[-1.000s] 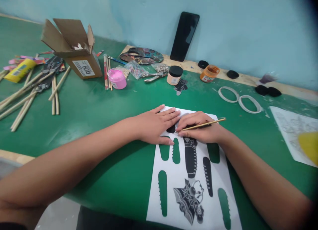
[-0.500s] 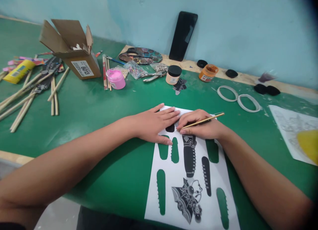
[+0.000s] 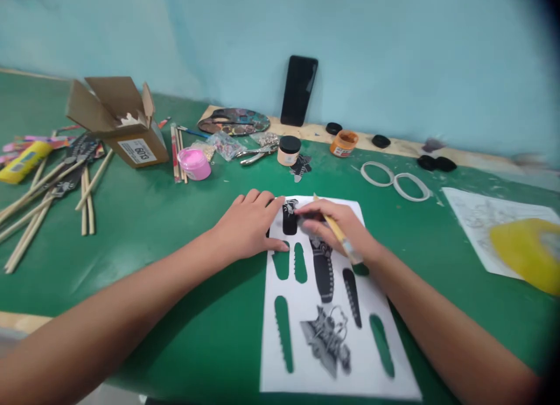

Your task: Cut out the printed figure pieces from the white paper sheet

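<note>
My left hand (image 3: 245, 225) rests at the upper left edge of a white printed sheet (image 3: 301, 335), its thumb stretched out over the paper and its fingers lightly bent. Green table shows through several cut-out holes in the sheet. Black printed shapes remain on it, among them a dark piece (image 3: 289, 218) between my hands and a grey-black figure with a face (image 3: 327, 341). My right hand (image 3: 336, 221) is closed around a slim yellowish pen-like tool (image 3: 336, 230), above the upper right of the sheet. Motion blurs the tool, and its exact kind does not show.
Along the wall stand a cardboard box (image 3: 137, 151), a pink paint pot (image 3: 195, 164), pliers (image 3: 258, 154), a lidded jar (image 3: 289, 151), an orange paint jar (image 3: 343, 143) and a phone (image 3: 298, 90). Wooden sticks (image 3: 28, 236) lie left; two white rings (image 3: 411, 187) and a yellow object (image 3: 525, 253) lie right.
My left hand has slid left, uncovering the dark printed piece. The tool in my right hand has turned, its outer end swinging down towards me. The view has tilted up.
</note>
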The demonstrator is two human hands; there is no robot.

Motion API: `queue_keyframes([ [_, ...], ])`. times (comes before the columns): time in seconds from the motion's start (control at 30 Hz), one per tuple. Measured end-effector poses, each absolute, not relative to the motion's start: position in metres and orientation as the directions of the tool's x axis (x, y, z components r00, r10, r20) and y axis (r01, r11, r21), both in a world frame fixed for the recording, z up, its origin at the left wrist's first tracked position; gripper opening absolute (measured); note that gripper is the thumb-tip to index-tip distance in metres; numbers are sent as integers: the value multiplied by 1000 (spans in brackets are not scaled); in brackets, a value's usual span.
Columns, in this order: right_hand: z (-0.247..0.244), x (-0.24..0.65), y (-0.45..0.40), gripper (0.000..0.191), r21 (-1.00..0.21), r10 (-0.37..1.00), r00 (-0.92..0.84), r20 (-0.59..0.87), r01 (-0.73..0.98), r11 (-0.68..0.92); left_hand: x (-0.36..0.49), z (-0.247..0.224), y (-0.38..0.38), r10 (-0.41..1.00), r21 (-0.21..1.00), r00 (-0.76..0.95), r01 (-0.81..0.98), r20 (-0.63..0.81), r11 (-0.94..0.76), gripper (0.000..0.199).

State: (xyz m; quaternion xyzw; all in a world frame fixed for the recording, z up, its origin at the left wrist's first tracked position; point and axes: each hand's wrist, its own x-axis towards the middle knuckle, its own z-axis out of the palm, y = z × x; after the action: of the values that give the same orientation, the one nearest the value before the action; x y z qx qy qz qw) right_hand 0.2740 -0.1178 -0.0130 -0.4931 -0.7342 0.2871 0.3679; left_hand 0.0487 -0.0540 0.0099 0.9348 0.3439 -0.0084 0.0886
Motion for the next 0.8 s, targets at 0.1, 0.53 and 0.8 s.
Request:
queue_keyframes([
  [0.1,-13,262,-118,33,-632,918,-319,234,668,393,49,12,-52,675,209,733,676,-90,-707,83],
  [0.53,-20,241,-125,24,-689,960,-85,267,679,252,49,6,-46,797,726,599,582,-77,-367,65],
  [0.8,-18,236,-128,32,-763,964,106,243,634,122,68,-18,-47,814,974,579,208,-50,-88,75],
])
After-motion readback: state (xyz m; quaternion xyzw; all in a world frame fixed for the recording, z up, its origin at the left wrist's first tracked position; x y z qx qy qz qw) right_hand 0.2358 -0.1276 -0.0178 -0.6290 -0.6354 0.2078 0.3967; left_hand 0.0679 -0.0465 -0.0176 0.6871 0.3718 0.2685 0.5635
